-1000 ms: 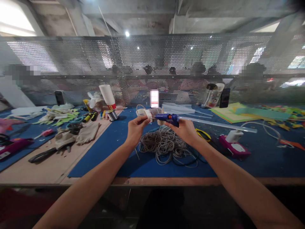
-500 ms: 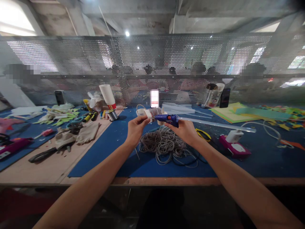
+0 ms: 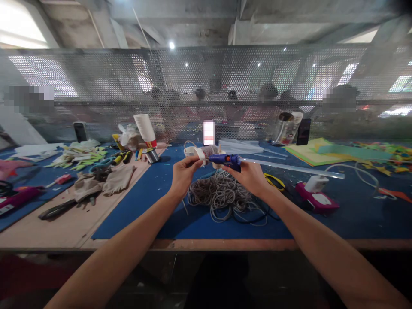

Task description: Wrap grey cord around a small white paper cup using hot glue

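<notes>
My right hand (image 3: 252,177) is wrapped round a blue hot glue gun (image 3: 227,160), and a long clear glue stick (image 3: 292,168) juts from its back to the right. Pinched in my left hand (image 3: 185,174) is a small white paper cup (image 3: 201,153) lying sideways, its far part wound with grey cord. The glue gun's nozzle points left and is at the cup's near side; whether it touches cannot be made out. Below both hands lies a tangled heap of grey cord (image 3: 222,193) on the blue mat (image 3: 135,219).
A white cup with a thin handle (image 3: 190,150) and a lit phone (image 3: 209,133) stand behind my hands. Stacked paper cups (image 3: 144,128), gloves (image 3: 118,180) and cutters lie left. A magenta power strip (image 3: 317,199), yellow-handled scissors (image 3: 274,182) and coloured sheets (image 3: 309,152) are right.
Almost nothing differs. The far end of the glue stick has shifted very slightly left; both hands keep their hold and place.
</notes>
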Tool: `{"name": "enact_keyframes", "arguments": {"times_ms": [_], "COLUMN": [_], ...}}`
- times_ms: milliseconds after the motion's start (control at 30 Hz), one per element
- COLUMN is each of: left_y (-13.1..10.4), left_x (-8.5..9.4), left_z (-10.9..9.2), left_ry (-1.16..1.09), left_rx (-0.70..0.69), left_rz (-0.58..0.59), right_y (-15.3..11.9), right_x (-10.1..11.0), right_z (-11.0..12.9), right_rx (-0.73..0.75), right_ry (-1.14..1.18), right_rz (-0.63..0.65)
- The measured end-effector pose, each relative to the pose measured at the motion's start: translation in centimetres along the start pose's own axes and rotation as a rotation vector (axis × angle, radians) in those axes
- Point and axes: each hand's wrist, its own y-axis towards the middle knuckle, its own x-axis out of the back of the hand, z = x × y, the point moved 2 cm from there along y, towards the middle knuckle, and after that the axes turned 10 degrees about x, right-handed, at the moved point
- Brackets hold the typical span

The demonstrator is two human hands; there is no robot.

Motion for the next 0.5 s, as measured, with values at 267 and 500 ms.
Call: {"name": "enact_keyframes", "arguments": {"times_ms": [267, 500], "left_y": [-0.13, 0.02], "left_x": [-0.16, -0.16], "left_z": [-0.13, 0.15], "left_ry": [-0.003, -0.003], "left_rx": [0.010, 0.010], "left_rz": [0.012, 0.021], "right_y": [-0.03, 0.02], "right_x": [-0.16, 0.06], "right_z": [-0.20, -0.08], "right_rx": [-0.002, -0.015], "right_ry": [-0.001, 0.007], "right_rz": [-0.044, -0.038]}}
